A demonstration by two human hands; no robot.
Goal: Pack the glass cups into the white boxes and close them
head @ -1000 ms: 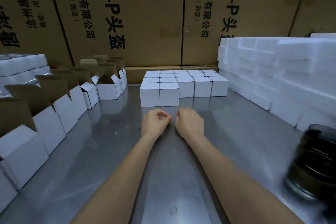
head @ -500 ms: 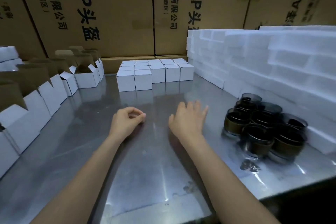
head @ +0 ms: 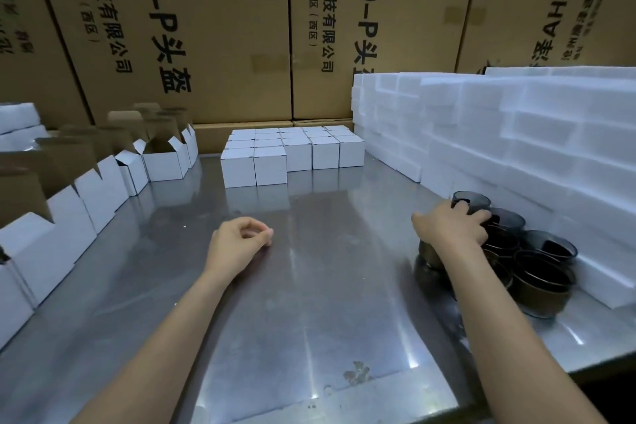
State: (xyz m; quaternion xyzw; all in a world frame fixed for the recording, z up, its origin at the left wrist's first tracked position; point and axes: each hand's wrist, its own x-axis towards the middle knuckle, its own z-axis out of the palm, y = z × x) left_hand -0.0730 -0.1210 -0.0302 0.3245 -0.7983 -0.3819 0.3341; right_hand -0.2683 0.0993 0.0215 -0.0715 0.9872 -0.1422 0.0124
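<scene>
Several dark glass cups [head: 537,272] with gold bands stand clustered on the steel table [head: 327,286] at the right. My right hand [head: 451,227] reaches over the cluster's left side. Its fingers lie across the rim of one cup and the thumb is spread out to the left. My left hand [head: 237,241] rests on the table near the middle, fingers loosely curled, holding nothing. Open white boxes [head: 161,162] with raised brown flaps line the left side. Closed white boxes [head: 272,165] stand in a block at the back centre.
White foam blocks [head: 499,134] are stacked along the right side behind the cups. Large brown cartons [head: 223,27] form a wall behind the table. More foam [head: 17,120] sits at the far left. The table's front right edge [head: 602,361] runs close to the cups.
My view turned to the right, bringing the cups into sight. My right hand moved from the table's middle to the cup cluster and came down on a cup. The left hand stayed put.
</scene>
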